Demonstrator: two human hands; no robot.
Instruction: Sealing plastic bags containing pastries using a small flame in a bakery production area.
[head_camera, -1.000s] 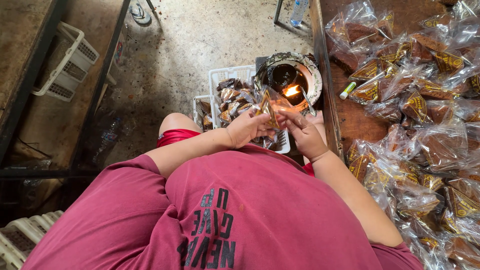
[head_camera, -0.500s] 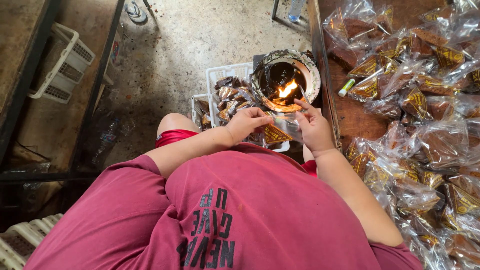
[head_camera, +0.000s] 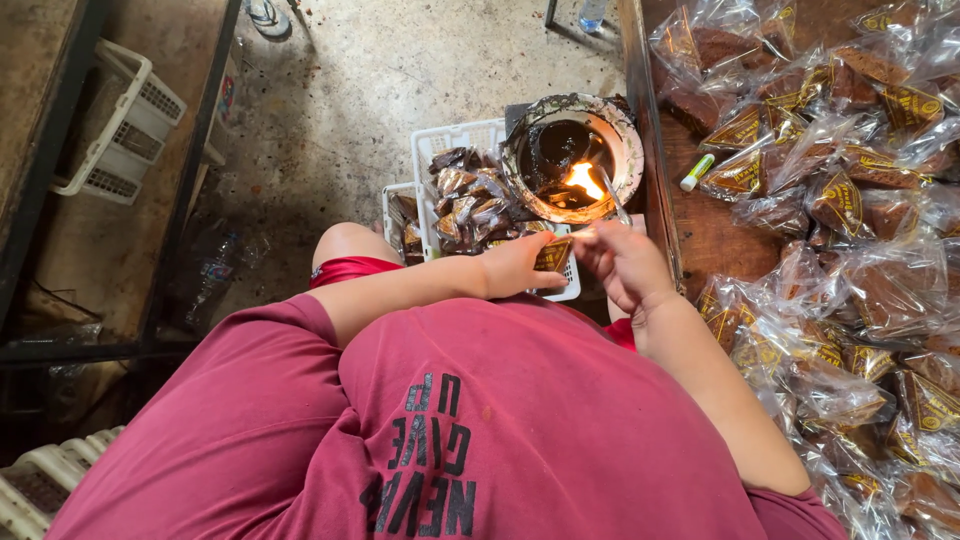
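My left hand (head_camera: 515, 265) holds a small clear packet (head_camera: 553, 254) with a dark brown piece and a gold label inside. My right hand (head_camera: 622, 262) pinches the same packet's top edge from the right. Both hands hover just in front of a round, soot-stained tin (head_camera: 572, 157) with a small flame (head_camera: 583, 178) burning in it. A thin metal rod (head_camera: 612, 192) leans in the tin near my right fingers. Below the hands stands a white plastic basket (head_camera: 452, 140) holding several filled packets.
A wooden table (head_camera: 712, 235) on the right is heaped with many clear packets (head_camera: 850, 200) of brown pieces. A small green-capped tube (head_camera: 697, 172) lies on it. Another white basket (head_camera: 125, 125) sits on a shelf at left. Concrete floor lies beyond my knees.
Both hands have drawn back from the flame toward my body, bringing the packet lower and nearer my lap.
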